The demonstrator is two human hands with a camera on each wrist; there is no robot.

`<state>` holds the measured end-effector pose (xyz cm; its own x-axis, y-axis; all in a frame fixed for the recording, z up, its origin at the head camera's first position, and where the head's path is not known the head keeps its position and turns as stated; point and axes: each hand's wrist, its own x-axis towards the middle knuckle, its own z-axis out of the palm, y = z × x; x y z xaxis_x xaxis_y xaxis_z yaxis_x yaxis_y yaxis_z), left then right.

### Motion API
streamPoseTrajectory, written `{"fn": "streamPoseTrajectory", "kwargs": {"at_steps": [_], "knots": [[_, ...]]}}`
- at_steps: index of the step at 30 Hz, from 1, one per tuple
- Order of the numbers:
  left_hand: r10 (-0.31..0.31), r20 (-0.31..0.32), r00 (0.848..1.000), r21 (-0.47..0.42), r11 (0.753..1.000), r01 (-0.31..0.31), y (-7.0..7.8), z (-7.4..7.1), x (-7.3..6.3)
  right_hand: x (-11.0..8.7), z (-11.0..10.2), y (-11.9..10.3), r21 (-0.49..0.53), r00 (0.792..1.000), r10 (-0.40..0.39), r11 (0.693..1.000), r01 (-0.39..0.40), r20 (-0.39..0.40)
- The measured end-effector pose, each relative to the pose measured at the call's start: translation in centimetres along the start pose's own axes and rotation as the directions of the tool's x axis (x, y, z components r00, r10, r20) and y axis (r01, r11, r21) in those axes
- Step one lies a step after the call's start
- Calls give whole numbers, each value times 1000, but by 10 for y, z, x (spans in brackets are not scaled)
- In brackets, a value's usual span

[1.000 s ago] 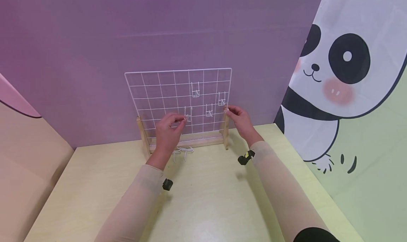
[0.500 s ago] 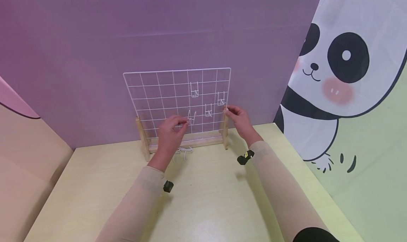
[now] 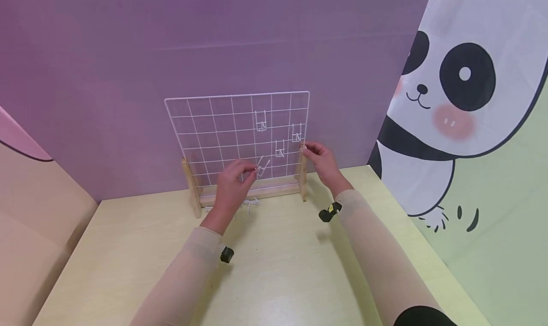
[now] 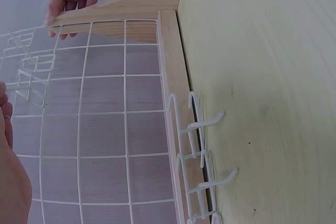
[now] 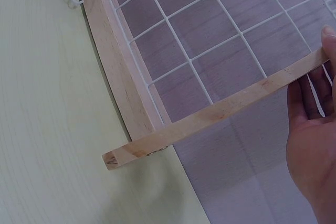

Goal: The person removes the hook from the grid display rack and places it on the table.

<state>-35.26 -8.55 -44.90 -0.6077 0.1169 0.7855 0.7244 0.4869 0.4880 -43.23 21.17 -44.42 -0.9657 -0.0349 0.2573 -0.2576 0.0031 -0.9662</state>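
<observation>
My left hand [image 3: 233,181] pinches a white wire hook [image 3: 263,167] by its prong with thumb and forefinger. Tilted, the hook overlaps the lower middle of a white wire grid [image 3: 237,96] in the head view. My right hand [image 3: 324,163] grips the top of the right wooden upright [image 3: 303,185] of the grid's stand, thumb on the near side and fingers behind. Three more hooks hang on the grid: an upper one [image 3: 261,126], one near the right edge [image 3: 297,137] and a lower one [image 3: 279,153].
Several loose white hooks [image 4: 195,127] lie against the stand's wooden base rail [image 4: 173,51], partly behind my left wrist in the head view. The stand is on a pale wooden table [image 3: 274,269], before a purple backdrop [image 3: 128,78]. A panda picture [image 3: 449,126] covers the right side.
The hook, earlier upright against the grid, has come lower and tilted to the right. My left hand has shifted slightly right and down with it. The right hand keeps its hold.
</observation>
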Motion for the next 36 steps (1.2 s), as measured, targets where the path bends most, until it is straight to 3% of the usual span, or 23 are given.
{"fn": "streamPoseTrajectory", "kwargs": {"at_steps": [8, 16, 31, 36], "knots": [[-23, 12, 1000, -11, 1000, 24, -2, 3, -5, 0, -1, 0, -15, 1000, 22, 1000, -22, 4], [7, 29, 1000, 8, 1000, -8, -5, 7, -10, 1, -1, 0, -19, 999, 45, 999, -45, -3], [-65, 166, 984, 72, 996, 54, -5, 11, -17, 1, -1, 1, -14, 999, 36, 999, -36, -10], [-57, 188, 980, 96, 995, 40, -7, 15, -19, 1, 0, 0, -23, 999, 38, 999, -38, -12]]}}
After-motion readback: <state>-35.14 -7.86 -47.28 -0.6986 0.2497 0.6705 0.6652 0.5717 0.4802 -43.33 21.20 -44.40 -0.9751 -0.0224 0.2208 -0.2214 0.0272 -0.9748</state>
